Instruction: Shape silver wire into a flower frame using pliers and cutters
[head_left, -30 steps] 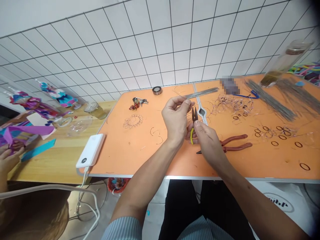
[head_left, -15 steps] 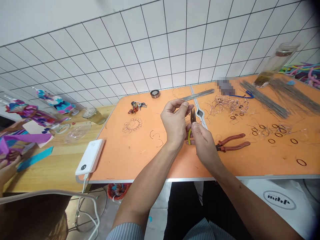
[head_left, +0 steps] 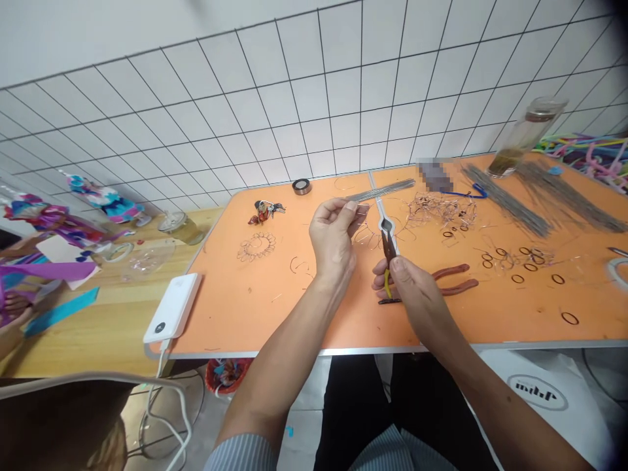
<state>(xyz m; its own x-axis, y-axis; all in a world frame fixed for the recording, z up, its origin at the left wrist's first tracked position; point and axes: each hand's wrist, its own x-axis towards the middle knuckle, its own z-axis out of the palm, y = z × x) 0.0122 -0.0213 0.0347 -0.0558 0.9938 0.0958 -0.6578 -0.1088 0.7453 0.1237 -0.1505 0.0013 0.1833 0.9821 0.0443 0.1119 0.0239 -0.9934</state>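
Note:
My left hand (head_left: 336, 232) pinches a thin wire (head_left: 363, 210) between thumb and fingers, above the orange table. Lower and to the right, my right hand (head_left: 405, 278) is closed on needle-nose pliers (head_left: 388, 245) with yellow handles, their dark jaws pointing up and away from me. The jaws are apart from the left hand. Just beyond the left fingers lies a bundle of straight grey wires (head_left: 387, 190). Red-handled pliers (head_left: 454, 280) rest behind the right hand, their head hidden by it.
The orange table (head_left: 235, 301) bears a wire loop ring (head_left: 256, 246), a tape roll (head_left: 301, 187), a white power bank (head_left: 173, 307), tangled wires (head_left: 441, 212), dark rings (head_left: 570, 318) and a glass jar (head_left: 527, 137). Another person's hand (head_left: 14, 330) shows at far left.
My right hand and the needle-nose pliers have moved right and down, away from my left hand. My left hand has shifted slightly left. The whole view has shifted a little.

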